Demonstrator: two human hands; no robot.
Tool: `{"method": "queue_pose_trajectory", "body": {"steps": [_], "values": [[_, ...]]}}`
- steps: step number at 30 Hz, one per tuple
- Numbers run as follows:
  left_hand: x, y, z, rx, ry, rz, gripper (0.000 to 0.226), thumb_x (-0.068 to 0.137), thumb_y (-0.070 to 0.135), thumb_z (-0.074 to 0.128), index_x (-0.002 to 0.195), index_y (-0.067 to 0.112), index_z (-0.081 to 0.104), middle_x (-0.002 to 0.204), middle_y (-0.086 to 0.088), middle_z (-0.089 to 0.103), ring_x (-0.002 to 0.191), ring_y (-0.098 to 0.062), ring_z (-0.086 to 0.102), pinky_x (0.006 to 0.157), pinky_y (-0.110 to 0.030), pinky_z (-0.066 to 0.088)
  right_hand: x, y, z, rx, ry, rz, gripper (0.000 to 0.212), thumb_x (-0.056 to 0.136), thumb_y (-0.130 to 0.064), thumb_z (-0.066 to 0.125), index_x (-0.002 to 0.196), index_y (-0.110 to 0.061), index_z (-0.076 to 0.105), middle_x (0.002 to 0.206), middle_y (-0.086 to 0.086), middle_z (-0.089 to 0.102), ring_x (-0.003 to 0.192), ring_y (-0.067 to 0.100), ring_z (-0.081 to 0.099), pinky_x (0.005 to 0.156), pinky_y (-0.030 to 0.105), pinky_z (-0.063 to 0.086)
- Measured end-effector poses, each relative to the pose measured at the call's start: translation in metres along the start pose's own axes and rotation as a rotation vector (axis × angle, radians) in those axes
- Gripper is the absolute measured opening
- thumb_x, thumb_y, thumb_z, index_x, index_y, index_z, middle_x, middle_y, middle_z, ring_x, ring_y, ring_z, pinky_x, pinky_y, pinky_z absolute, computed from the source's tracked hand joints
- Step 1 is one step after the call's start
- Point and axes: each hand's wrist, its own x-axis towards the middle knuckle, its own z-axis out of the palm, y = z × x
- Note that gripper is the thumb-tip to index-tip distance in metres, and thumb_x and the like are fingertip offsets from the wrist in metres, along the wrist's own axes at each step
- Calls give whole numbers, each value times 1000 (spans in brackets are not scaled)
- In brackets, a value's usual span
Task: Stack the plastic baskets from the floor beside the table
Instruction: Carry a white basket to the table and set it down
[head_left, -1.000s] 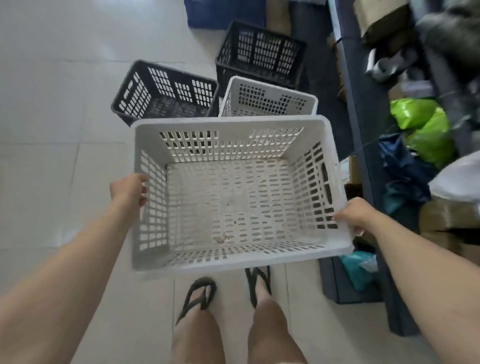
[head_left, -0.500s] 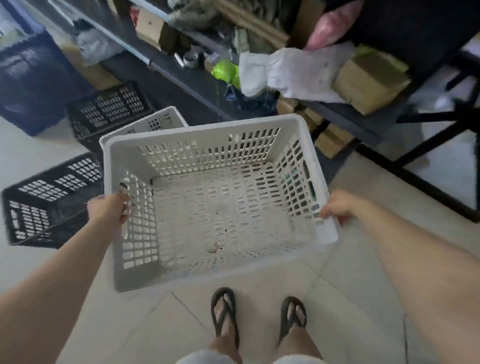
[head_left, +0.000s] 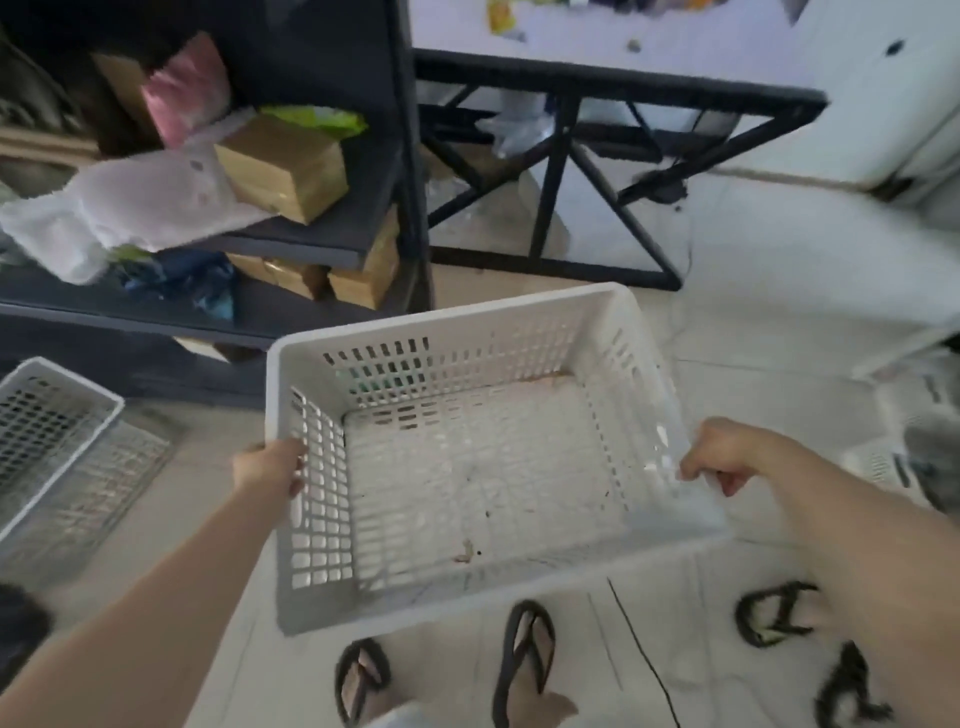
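Observation:
I hold a white slotted plastic basket (head_left: 467, 467) in the air in front of me, above the floor and my feet. My left hand (head_left: 270, 465) grips its left rim and my right hand (head_left: 719, 457) grips its right rim. The basket is empty apart from small bits of dirt on its bottom. A second white basket (head_left: 47, 431) stands on the floor at the left edge, partly cut off. The black baskets are out of view.
A dark shelf unit (head_left: 311, 249) with boxes and bags stands at the upper left. A black-framed table (head_left: 597, 88) stands ahead at the top. Spare black sandals (head_left: 769, 618) lie on the tiled floor at the lower right, and a thin black cable (head_left: 644, 654) runs between them and my feet.
I have turned to the right with the basket still in both hands. The black baskets slid out of view on the left and the table came into view ahead.

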Motion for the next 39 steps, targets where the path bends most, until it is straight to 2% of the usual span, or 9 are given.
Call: {"method": "queue_pose_trajectory", "body": {"steps": [6,12,15,19,24,27,30,34,39], "values": [[-39,43,138,113,-118,33,6,82,5,59,77,3,57,63,-6,50,49,-17,42,32,-16,33,25,91,-82,148,83,92,19,74,1,70,69,0,52,62,16,55,50,26,55,44,25,48],[-27,119,246,211,-171,138,6,81,5,55,87,4,54,66,-10,47,49,-19,37,43,-25,33,75,108,-138,269,119,168,18,73,2,70,69,2,53,61,15,54,50,24,52,42,23,45],[4,162,296,239,-208,194,17,82,5,55,98,2,53,67,-9,47,51,-20,38,47,-26,35,117,94,-164,320,117,192,18,70,2,71,73,4,53,64,16,53,52,26,53,51,29,50],[63,216,363,247,-220,214,19,82,9,57,100,1,59,67,-8,51,53,-19,43,50,-26,39,186,53,-201,355,143,214,22,61,0,74,67,2,53,47,11,49,37,21,48,42,24,46],[130,271,435,269,-243,217,34,82,13,60,113,-2,61,83,-12,59,65,-22,54,60,-31,45,288,0,-245,344,146,262,31,65,-6,77,87,13,65,67,19,61,60,32,62,62,37,56],[168,296,477,285,-232,208,39,80,11,60,117,-2,58,91,-16,62,69,-29,61,55,-29,46,344,-28,-263,344,153,257,30,64,-8,77,87,9,67,65,17,61,61,31,62,61,36,55],[211,298,521,315,-212,211,41,79,10,61,119,0,57,103,-18,61,76,-30,61,53,-29,46,409,-49,-274,326,176,257,26,65,-9,76,85,6,67,62,16,60,60,31,62,64,37,56],[285,264,590,331,-230,215,25,81,4,58,106,6,58,94,-12,58,66,-21,53,46,-27,47,519,-66,-267,312,178,234,25,67,-9,74,86,6,66,65,17,61,64,33,63,64,37,56],[397,181,685,333,-213,212,20,83,1,55,102,9,57,88,-10,57,67,-21,52,55,-28,46,671,-74,-227,235,212,207,26,68,-14,75,86,1,64,71,18,64,67,35,69,66,37,58]]}}
